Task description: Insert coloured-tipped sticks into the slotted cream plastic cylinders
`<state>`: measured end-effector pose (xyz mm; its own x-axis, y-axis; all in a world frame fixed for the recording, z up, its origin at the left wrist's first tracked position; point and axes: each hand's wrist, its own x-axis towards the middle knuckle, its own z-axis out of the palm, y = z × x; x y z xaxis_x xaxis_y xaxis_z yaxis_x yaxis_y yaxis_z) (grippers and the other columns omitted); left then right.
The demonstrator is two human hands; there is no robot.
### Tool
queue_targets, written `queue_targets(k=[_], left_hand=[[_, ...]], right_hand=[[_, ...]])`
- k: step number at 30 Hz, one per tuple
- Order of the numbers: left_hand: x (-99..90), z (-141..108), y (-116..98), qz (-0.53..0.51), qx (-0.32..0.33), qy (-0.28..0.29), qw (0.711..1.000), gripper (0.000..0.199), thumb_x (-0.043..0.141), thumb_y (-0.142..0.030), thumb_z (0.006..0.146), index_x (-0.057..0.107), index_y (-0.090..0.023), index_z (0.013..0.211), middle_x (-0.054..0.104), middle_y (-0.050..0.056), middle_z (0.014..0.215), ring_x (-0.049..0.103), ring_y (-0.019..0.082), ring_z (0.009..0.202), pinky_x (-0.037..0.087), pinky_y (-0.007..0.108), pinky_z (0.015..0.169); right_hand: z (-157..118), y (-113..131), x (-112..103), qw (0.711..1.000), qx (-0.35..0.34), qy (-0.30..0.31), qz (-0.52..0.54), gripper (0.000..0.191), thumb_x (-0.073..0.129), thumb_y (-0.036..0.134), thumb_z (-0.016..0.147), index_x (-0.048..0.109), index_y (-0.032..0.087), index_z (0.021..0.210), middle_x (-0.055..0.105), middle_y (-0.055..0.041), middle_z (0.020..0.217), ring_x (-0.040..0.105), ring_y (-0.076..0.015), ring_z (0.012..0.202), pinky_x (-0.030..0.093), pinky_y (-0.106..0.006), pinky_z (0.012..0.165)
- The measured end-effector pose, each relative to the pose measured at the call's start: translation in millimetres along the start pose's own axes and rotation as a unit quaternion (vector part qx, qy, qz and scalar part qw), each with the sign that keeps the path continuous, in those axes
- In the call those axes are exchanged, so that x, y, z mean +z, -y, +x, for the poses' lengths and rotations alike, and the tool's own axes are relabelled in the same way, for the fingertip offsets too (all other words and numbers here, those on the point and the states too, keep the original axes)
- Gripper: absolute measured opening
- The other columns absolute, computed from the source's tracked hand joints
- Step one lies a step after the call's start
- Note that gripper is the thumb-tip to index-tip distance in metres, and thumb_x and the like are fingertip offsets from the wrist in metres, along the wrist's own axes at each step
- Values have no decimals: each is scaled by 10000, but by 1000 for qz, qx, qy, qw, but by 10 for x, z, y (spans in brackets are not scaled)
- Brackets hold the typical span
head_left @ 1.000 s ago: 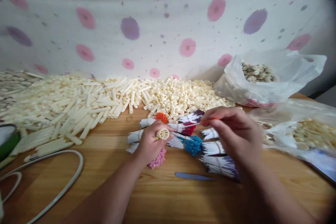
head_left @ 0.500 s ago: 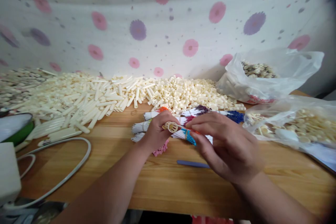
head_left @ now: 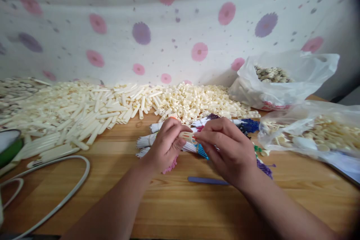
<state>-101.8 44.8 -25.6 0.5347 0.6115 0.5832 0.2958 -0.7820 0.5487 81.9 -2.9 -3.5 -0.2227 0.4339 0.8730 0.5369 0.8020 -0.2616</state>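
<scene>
Near the middle of the table, my left hand (head_left: 165, 144) grips a cream slotted plastic piece (head_left: 187, 135) between thumb and fingers. A bit of orange shows through its slots. My right hand (head_left: 229, 148) is pinched at the right end of that piece; anything thin between its fingertips is too small to tell. Beneath and behind both hands lie bundles of white sticks (head_left: 146, 141) with coloured tips, among them dark blue tips (head_left: 249, 125), pink tips (head_left: 170, 165) and purple tips (head_left: 264, 168).
Cream tubes (head_left: 109, 110) and slotted pieces (head_left: 197, 101) are heaped along the back. Plastic bags of parts (head_left: 303, 86) stand right. A blue-purple flat tool (head_left: 206, 180) lies in front, a white cable (head_left: 75, 187) at left.
My right hand has moved left and down, closer to the left hand. The slotted piece now lies more sideways, with orange inside it. The view has shifted slightly.
</scene>
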Motion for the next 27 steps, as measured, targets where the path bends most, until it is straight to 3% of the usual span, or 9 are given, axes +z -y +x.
queue_targets(k=[6, 10, 15, 22, 27], left_hand=[[33, 3, 40, 69, 25, -32, 997, 413, 382, -497, 898, 597, -149, 952, 518, 59, 846, 512, 176, 803, 422, 312, 705], [49, -6, 69, 126, 17, -49, 991, 322, 452, -435, 894, 595, -149, 931, 568, 47, 759, 526, 173, 734, 425, 303, 662], [43, -4, 60, 187, 5, -84, 979, 302, 507, -422, 869, 625, -153, 935, 622, 70, 789, 565, 189, 761, 445, 308, 681], [27, 4, 69, 223, 5, -102, 969, 308, 506, -433, 866, 642, -156, 867, 627, 73, 773, 566, 187, 737, 440, 304, 665], [41, 5, 107, 218, -2, -124, 968, 289, 520, -398, 867, 637, -150, 958, 615, 64, 764, 552, 181, 719, 425, 296, 648]], right_hand=[[13, -67, -29, 999, 15, 30, 6, 75, 604, 70, 798, 629, 126, 842, 567, -55, 836, 540, -125, 782, 470, -272, 684], [3, -104, 17, 991, 102, 40, 76, 83, 584, 93, 811, 628, 162, 799, 568, -28, 806, 544, -122, 780, 459, -271, 693], [-62, -96, 150, 958, 244, -1, 152, 89, 580, 174, 827, 656, 197, 787, 580, -25, 841, 556, -140, 827, 455, -305, 735], [-24, -179, 258, 901, 331, -20, 280, 61, 640, 218, 759, 668, 181, 721, 566, -34, 887, 558, -146, 839, 467, -328, 754], [129, -207, 159, 886, 325, 58, 325, 94, 643, 222, 754, 667, 183, 672, 588, -34, 908, 568, -143, 877, 460, -328, 797]])
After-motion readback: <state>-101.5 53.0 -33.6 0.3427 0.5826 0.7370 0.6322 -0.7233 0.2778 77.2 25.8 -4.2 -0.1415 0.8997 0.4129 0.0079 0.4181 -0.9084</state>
